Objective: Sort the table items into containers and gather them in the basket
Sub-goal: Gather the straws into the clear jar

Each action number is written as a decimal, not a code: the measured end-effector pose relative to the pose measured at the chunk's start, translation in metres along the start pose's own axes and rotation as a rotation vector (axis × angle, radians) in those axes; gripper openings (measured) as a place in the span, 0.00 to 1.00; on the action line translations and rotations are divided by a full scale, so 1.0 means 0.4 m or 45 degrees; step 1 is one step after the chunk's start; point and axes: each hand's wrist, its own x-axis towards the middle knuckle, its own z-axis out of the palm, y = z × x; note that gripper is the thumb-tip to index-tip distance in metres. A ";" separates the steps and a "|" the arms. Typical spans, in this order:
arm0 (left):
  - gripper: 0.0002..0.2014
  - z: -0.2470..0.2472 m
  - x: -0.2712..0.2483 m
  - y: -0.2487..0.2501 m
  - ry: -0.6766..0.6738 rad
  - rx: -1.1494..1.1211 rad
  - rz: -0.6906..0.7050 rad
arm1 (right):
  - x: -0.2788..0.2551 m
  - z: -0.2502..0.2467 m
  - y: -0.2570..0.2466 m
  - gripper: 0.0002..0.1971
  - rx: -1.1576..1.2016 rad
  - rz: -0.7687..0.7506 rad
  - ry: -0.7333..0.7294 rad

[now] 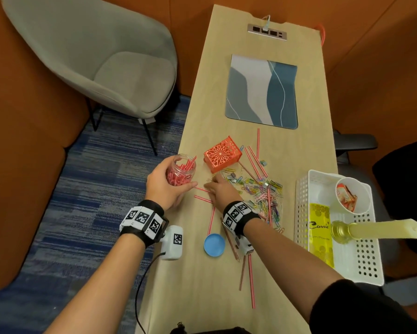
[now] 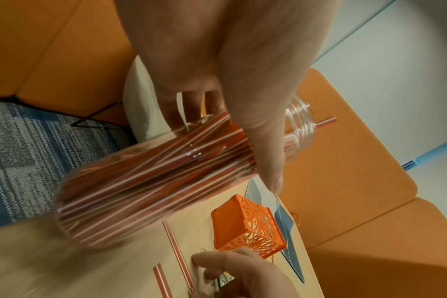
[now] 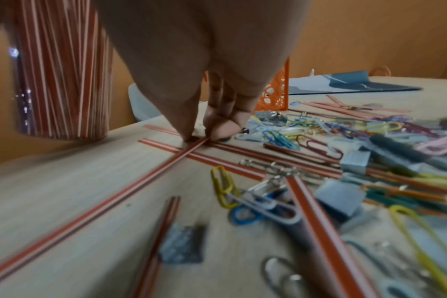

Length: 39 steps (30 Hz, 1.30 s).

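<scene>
clear glossy plastic jar (image 1: 181, 170), matt wood-grain table (image 1: 197, 273), perforated orange plastic box (image 1: 223, 154)

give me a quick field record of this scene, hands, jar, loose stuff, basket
left hand: grips the clear jar, lifted and tilted
jar contents: red-and-white striped straws
right hand: pinching one end of a loose straw on the table
loose items: more straws, coloured paper clips
orange holder: on its side, beside the clips
blue lid: on the table near the right wrist
white basket: at the right edge of the table, holding a paper cup and a yellow packet
</scene>
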 end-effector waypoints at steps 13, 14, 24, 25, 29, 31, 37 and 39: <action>0.37 0.032 -0.018 0.012 -0.056 -0.030 0.039 | -0.092 -0.051 0.013 0.28 -0.378 -0.222 -0.318; 0.37 0.033 -0.018 0.013 -0.056 -0.027 0.039 | -0.089 -0.050 0.000 0.24 -0.400 -0.214 -0.313; 0.40 0.022 -0.012 0.019 -0.073 0.051 0.056 | -0.021 -0.079 -0.112 0.13 -0.792 -0.200 -0.460; 0.40 0.018 -0.010 0.021 -0.068 0.052 0.053 | -0.016 -0.080 -0.113 0.14 -0.816 -0.203 -0.465; 0.37 0.011 -0.002 0.025 -0.044 0.041 0.027 | -0.006 -0.087 -0.099 0.14 -0.818 -0.173 -0.475; 0.37 0.013 0.002 0.023 -0.044 0.037 0.027 | -0.008 -0.087 -0.092 0.14 -0.779 -0.159 -0.450; 0.37 0.026 0.006 0.029 -0.075 0.026 0.032 | -0.010 -0.079 -0.074 0.12 -0.670 -0.073 -0.398; 0.37 0.028 0.006 0.033 -0.087 0.014 0.033 | -0.010 -0.096 -0.071 0.13 -0.685 -0.046 -0.427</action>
